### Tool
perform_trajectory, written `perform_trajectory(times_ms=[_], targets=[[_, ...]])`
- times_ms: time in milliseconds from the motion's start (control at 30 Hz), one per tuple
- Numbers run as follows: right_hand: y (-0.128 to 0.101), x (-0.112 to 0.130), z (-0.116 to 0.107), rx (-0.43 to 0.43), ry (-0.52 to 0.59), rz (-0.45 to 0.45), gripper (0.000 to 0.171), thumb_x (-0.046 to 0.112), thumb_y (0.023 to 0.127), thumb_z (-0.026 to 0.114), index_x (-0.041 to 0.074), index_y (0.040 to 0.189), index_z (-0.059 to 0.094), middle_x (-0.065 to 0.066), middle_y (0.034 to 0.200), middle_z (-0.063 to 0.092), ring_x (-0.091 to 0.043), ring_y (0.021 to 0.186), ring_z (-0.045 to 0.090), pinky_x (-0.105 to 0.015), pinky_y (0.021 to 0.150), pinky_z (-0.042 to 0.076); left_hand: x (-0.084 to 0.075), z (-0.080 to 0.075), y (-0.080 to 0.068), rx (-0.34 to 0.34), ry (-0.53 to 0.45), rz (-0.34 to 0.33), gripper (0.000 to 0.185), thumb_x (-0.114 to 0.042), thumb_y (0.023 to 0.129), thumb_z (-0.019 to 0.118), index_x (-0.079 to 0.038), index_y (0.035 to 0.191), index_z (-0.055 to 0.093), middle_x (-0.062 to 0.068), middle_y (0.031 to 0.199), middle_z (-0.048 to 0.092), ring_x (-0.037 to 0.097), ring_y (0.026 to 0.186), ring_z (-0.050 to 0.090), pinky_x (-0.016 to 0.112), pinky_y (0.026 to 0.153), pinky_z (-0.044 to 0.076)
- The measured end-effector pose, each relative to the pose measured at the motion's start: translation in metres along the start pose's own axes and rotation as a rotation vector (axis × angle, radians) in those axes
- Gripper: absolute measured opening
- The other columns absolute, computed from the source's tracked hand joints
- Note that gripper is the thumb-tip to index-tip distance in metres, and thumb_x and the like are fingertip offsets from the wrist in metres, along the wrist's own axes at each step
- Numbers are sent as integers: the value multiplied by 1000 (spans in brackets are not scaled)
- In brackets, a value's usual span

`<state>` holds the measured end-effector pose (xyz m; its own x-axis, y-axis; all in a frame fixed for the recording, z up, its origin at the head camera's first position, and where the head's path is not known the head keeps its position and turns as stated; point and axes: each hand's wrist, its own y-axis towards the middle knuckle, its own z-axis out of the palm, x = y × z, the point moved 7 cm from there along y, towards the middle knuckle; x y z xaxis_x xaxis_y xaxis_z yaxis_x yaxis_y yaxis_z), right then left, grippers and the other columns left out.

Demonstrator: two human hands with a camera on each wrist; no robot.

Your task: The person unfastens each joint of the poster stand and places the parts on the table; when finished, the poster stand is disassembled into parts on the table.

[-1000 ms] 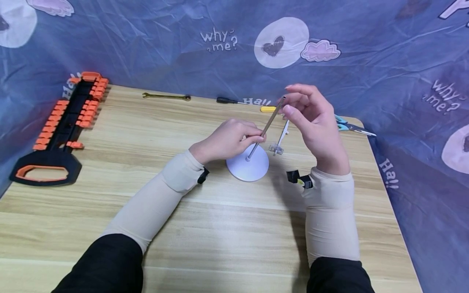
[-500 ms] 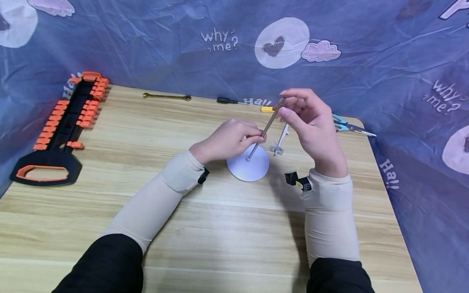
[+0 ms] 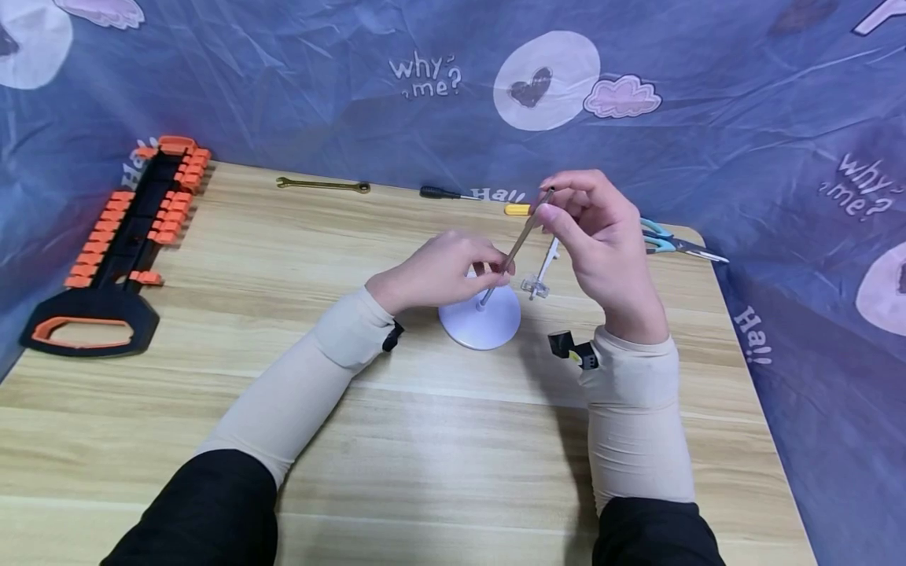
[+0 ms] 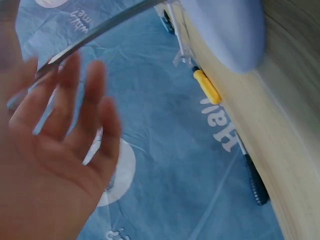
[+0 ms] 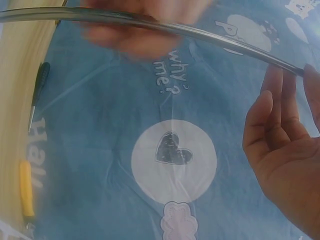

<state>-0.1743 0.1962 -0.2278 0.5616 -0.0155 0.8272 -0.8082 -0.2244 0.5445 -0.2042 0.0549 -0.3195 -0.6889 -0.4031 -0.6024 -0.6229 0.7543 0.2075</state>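
A slim metal rod [image 3: 525,234] rises from a round white base [image 3: 488,328] on the table. Around the rod's lower half, the left hand [image 3: 442,269] holds it between thumb and fingers; its fingers are blurred in the left wrist view. At the top end, the right hand [image 3: 602,244] pinches the rod with thumb and fingertips, the other fingers loosely bent. The right wrist view shows the rod [image 5: 225,44] running between both hands, with the left hand [image 5: 140,30] blurred. A small white-stemmed piece with a clear plastic end [image 3: 535,286] lies just right of the base.
Along the table's back edge lie a brass-coloured wrench [image 3: 322,185], a black-handled screwdriver [image 3: 442,192] and a yellow-handled tool [image 3: 517,210]. Scissors with light-blue handles [image 3: 658,236] lie behind the right hand. At left is a black and orange rack [image 3: 134,228]. A blue printed cloth [image 3: 304,86] hangs behind.
The right hand has shifted slightly left and down, its fingertips closing onto the rod's top. The left thumb has moved a little lower along the rod. The base has stayed put.
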Motion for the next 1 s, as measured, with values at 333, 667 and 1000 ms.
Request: perform_trajectory(times_ms=[333,667,1000], targets=[[1,0,2,18,-36,-1,25,-7,101,65,-17,122,57,-1,95,71,-18,86,66,-27,80,52,36,33,-10,307,144,-239,101,-50,87,87,-15,165,33,9,143,57,23,124,59,44,102,52],[1,3,4,31,-94,-6,24,-8,102,62,-16,123,55,5,96,71,-13,86,66,-27,80,52,48,44,-15,346,269,-236,113,-59,68,97,-13,158,46,11,139,51,27,123,50,43,101,50],[-2,-2,1,88,-243,82,12,-8,100,65,-12,111,69,8,99,72,-15,90,66,-23,82,53,51,48,-16,374,288,-261,125,-63,61,99,-10,160,44,10,149,45,27,130,44,44,107,47]])
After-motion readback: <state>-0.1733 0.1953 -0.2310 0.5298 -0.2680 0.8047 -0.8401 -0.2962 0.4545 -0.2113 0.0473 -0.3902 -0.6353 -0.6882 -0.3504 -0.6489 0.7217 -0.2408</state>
